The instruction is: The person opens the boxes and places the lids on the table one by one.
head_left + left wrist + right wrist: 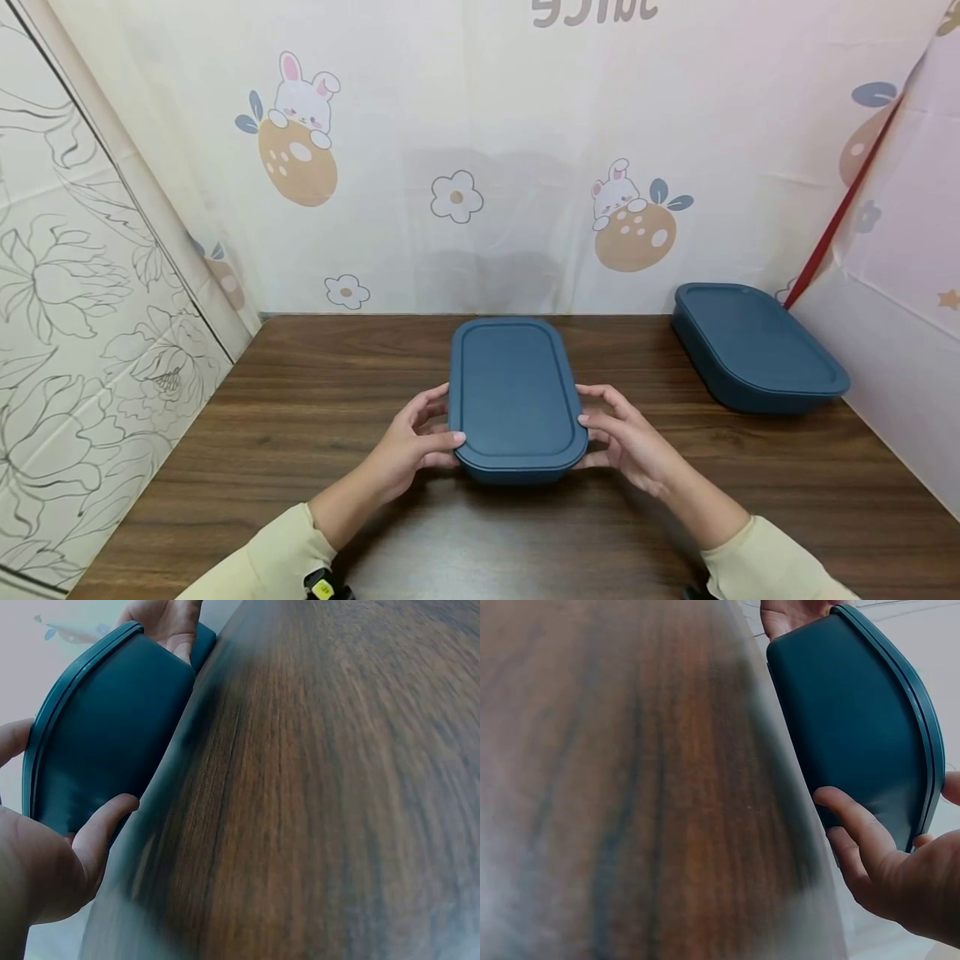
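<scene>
A dark blue lidded food container [517, 392], rectangular with rounded corners, is in the middle of the head view. My left hand [412, 442] grips its left side near the front corner, thumb on the lid's edge. On the opposite side my right hand [628, 442] holds it the same way, thumb at the lid rim and other fingers along the wall. Both wrist views show the container's front wall [112, 727] close over the table, with fingers reaching toward its lower edge. The lid [900, 667] sits flat on top; what is inside stays hidden.
A second blue lidded container [765, 337] stands at the back right of the brown wooden table [322, 367], near the right-hand wall cloth. Behind the table hangs a pale curtain [517, 233] printed with rabbits and flowers. A flower-patterned panel [90, 333] borders the left.
</scene>
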